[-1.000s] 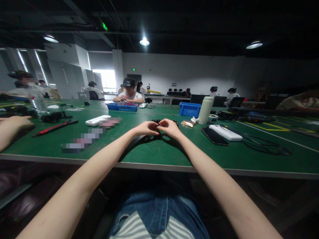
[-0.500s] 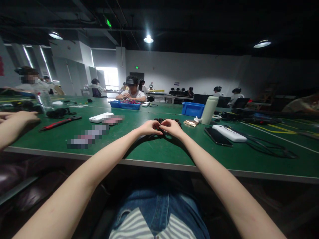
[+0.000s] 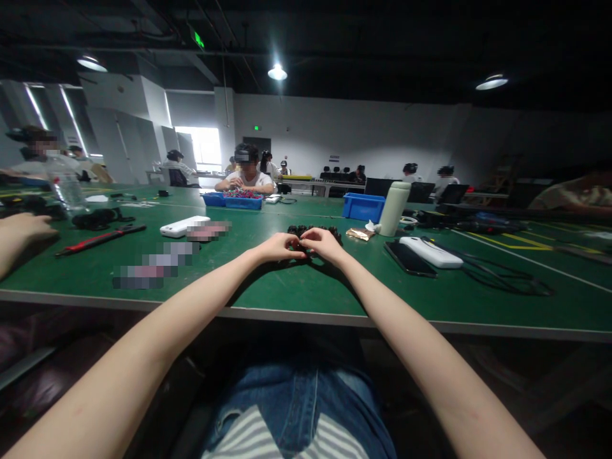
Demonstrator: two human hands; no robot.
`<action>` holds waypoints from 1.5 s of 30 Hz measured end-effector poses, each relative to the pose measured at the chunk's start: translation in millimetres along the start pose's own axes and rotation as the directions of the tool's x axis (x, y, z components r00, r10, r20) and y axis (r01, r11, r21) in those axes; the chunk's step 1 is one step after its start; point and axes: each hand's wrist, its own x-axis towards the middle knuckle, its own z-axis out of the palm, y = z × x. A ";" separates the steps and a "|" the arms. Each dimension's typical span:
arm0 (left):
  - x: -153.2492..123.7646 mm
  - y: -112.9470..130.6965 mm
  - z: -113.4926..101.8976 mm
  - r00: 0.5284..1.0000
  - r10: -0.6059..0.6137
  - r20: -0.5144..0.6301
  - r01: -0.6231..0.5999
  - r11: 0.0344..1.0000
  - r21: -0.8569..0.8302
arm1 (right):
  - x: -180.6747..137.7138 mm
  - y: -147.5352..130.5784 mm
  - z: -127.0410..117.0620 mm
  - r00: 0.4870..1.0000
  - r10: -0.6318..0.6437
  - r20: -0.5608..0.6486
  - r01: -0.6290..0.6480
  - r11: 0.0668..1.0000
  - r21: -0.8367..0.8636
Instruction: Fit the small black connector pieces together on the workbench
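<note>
My left hand (image 3: 276, 248) and my right hand (image 3: 322, 243) meet fingertip to fingertip over the green table (image 3: 306, 290), both with fingers curled in a pinch. Between them is a small dark object (image 3: 301, 246) too small to name. Just behind the hands lies a row of small black parts (image 3: 313, 230) on the table. Both forearms stretch out from the table's near edge.
A black phone (image 3: 409, 258), a white power bank (image 3: 431, 251) and black cables (image 3: 507, 280) lie to the right. A white bottle (image 3: 395, 209) and blue bin (image 3: 363, 208) stand behind. Left are a white device (image 3: 184, 226), a red tool (image 3: 99, 240) and another person's hand (image 3: 26, 227). People sit across.
The hands stay pinched together at the same spot; only the head view shifts slightly. The other person's hand at the left stays on the table.
</note>
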 end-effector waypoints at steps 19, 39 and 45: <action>2.6 -4.2 2.0 0.999 -0.027 0.022 0.027 0.999 -0.029 | -1.3 -0.3 0.8 1.000 -0.016 0.018 0.016 1.000 -0.008; 1.2 -2.9 0.0 0.995 -0.065 0.077 0.069 0.997 -0.041 | 2.3 -2.2 2.4 0.991 -0.104 -0.080 0.102 0.994 -0.029; 1.4 0.7 -2.2 0.989 -0.099 0.107 0.104 0.993 -0.048 | 5.5 -3.5 -3.7 0.927 -0.171 -0.333 0.155 0.985 -0.076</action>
